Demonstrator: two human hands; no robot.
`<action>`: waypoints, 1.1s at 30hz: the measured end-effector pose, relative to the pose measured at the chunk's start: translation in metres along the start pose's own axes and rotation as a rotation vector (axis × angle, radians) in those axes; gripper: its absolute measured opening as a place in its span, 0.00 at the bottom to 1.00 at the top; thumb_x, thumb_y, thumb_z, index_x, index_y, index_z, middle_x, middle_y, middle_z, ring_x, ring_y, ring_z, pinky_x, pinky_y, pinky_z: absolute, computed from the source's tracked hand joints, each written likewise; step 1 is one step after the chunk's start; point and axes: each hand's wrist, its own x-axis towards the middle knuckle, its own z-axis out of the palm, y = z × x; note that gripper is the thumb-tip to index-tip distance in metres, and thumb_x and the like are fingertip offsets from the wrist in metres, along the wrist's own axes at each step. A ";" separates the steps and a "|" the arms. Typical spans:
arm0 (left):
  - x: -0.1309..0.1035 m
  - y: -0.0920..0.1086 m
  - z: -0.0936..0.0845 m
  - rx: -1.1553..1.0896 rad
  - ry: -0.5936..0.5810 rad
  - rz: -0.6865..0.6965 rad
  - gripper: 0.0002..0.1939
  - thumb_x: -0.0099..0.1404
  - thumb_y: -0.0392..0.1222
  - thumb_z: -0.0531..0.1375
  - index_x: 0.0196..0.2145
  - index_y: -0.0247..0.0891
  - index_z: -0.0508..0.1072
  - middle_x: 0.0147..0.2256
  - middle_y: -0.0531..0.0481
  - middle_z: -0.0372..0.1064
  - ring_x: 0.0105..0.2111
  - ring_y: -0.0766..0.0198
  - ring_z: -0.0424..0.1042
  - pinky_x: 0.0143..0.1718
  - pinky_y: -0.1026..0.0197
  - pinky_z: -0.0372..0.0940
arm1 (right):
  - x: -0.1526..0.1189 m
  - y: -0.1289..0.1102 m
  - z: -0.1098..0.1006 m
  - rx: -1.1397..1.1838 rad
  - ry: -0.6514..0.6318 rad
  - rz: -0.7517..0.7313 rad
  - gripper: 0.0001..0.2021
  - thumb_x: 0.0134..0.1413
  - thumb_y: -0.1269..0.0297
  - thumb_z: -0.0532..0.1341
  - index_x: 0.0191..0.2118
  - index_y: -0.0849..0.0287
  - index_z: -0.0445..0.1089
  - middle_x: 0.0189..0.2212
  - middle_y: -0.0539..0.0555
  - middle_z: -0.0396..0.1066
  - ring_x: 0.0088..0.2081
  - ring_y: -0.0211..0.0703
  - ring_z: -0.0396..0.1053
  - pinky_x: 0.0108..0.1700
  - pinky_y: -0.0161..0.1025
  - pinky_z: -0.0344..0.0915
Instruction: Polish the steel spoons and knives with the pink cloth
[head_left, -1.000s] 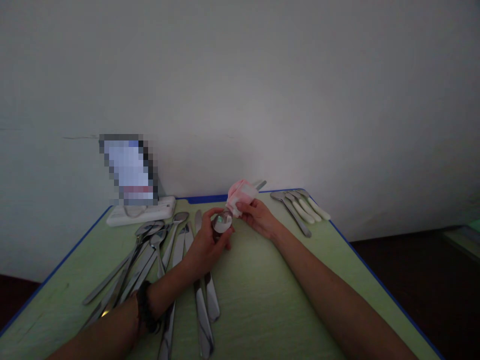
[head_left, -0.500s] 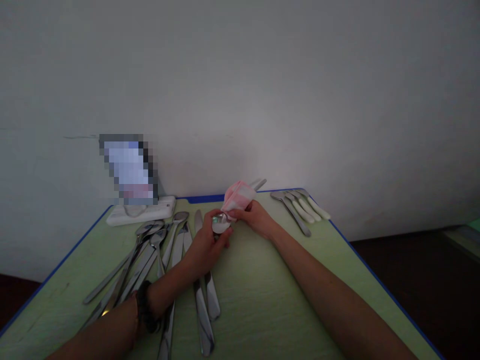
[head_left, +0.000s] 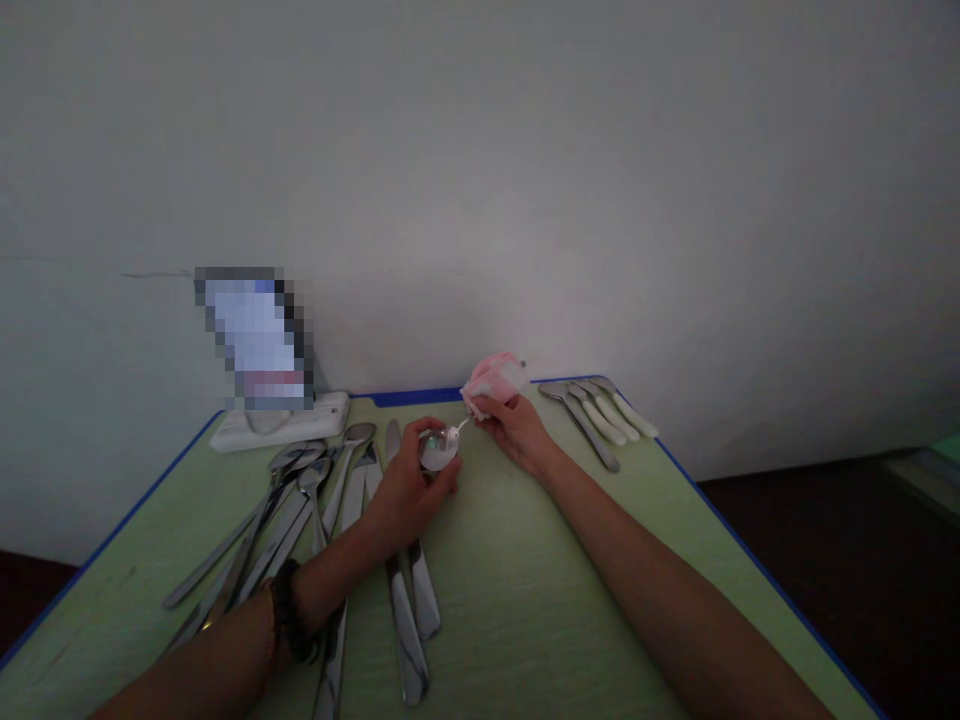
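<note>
A shiny metal spoon [head_left: 437,453] is held up over the table, its round bowl gripped at the rim by the fingers of my left hand [head_left: 416,485]. My right hand [head_left: 514,430] pinches a pink and white cloth [head_left: 495,382] folded around the spoon's handle. A short bit of the neck shows between bowl and cloth, and the handle's tip just pokes out of the cloth's far end. Below my left hand lie two table knives [head_left: 409,630], side by side. Left of them, several metal spoons and knives [head_left: 281,540] lie in a loose pile, partly under my left forearm.
Forks and spoons, some with cream handles [head_left: 607,420], lie in a row at the table's back right. A blurred-out phone [head_left: 259,340] leans on the wall behind a white power strip [head_left: 285,425]. The green table [head_left: 525,620] has a blue edge and meets the wall.
My right hand and the cloth have slid along the handle toward its tip, away from the bowl. More neck shows and less of the tip. My left hand stays nearly still.
</note>
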 end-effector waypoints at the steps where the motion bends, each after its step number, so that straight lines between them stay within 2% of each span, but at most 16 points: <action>1: 0.000 0.001 0.000 -0.003 -0.004 -0.012 0.20 0.59 0.43 0.57 0.47 0.38 0.56 0.23 0.57 0.66 0.22 0.65 0.67 0.23 0.65 0.61 | -0.001 0.000 0.000 -0.014 -0.028 0.006 0.11 0.31 0.68 0.70 0.28 0.61 0.73 0.25 0.49 0.72 0.27 0.34 0.65 0.30 0.32 0.61; 5: 0.001 -0.002 -0.003 -0.037 -0.103 -0.075 0.21 0.59 0.47 0.56 0.48 0.38 0.58 0.24 0.55 0.69 0.17 0.68 0.63 0.18 0.66 0.57 | -0.004 0.000 -0.002 -0.093 -0.144 0.033 0.11 0.33 0.68 0.70 0.29 0.61 0.74 0.26 0.49 0.73 0.29 0.35 0.66 0.33 0.33 0.62; 8: 0.004 -0.006 -0.004 -0.055 -0.205 -0.047 0.18 0.62 0.49 0.54 0.46 0.36 0.62 0.29 0.50 0.71 0.22 0.66 0.67 0.18 0.67 0.58 | -0.006 0.001 -0.004 -0.147 -0.208 0.057 0.11 0.33 0.68 0.69 0.30 0.61 0.74 0.27 0.50 0.74 0.30 0.37 0.67 0.36 0.34 0.63; 11: 0.004 -0.008 -0.003 -0.034 -0.227 -0.003 0.16 0.64 0.49 0.51 0.44 0.35 0.65 0.29 0.51 0.69 0.23 0.67 0.67 0.19 0.68 0.58 | -0.006 0.003 -0.005 -0.177 -0.230 0.049 0.10 0.34 0.68 0.69 0.29 0.61 0.74 0.27 0.49 0.74 0.30 0.36 0.67 0.38 0.34 0.62; 15: 0.005 -0.009 -0.001 -0.024 -0.225 0.004 0.14 0.65 0.48 0.50 0.40 0.36 0.66 0.24 0.56 0.63 0.19 0.70 0.63 0.19 0.68 0.57 | -0.003 0.005 -0.006 -0.193 -0.219 0.043 0.11 0.34 0.66 0.69 0.30 0.61 0.74 0.28 0.50 0.73 0.30 0.36 0.66 0.37 0.34 0.61; 19: 0.006 -0.010 -0.001 0.005 -0.202 0.003 0.12 0.65 0.48 0.51 0.38 0.36 0.65 0.22 0.58 0.60 0.18 0.70 0.61 0.19 0.68 0.56 | 0.000 0.006 -0.006 -0.100 -0.097 0.010 0.12 0.34 0.64 0.70 0.30 0.61 0.74 0.28 0.51 0.73 0.30 0.36 0.66 0.33 0.33 0.61; 25: 0.003 -0.003 -0.002 0.098 -0.185 0.013 0.11 0.64 0.47 0.51 0.32 0.37 0.65 0.20 0.58 0.61 0.18 0.69 0.61 0.21 0.67 0.56 | 0.006 0.004 -0.007 0.068 0.206 -0.088 0.11 0.34 0.62 0.70 0.27 0.58 0.70 0.27 0.49 0.72 0.29 0.35 0.65 0.30 0.32 0.60; 29: 0.001 0.001 -0.003 0.173 -0.177 0.026 0.10 0.63 0.46 0.51 0.30 0.38 0.65 0.19 0.58 0.61 0.19 0.68 0.61 0.23 0.66 0.56 | 0.009 0.002 -0.007 0.140 0.293 -0.099 0.11 0.34 0.64 0.69 0.28 0.57 0.70 0.28 0.49 0.73 0.30 0.36 0.66 0.29 0.32 0.61; 33: 0.002 0.001 -0.004 0.179 -0.219 0.044 0.13 0.65 0.48 0.49 0.30 0.37 0.65 0.20 0.57 0.62 0.21 0.68 0.61 0.24 0.66 0.55 | 0.009 0.000 -0.006 0.253 0.347 -0.125 0.08 0.38 0.66 0.66 0.29 0.56 0.70 0.28 0.49 0.73 0.32 0.37 0.68 0.30 0.32 0.62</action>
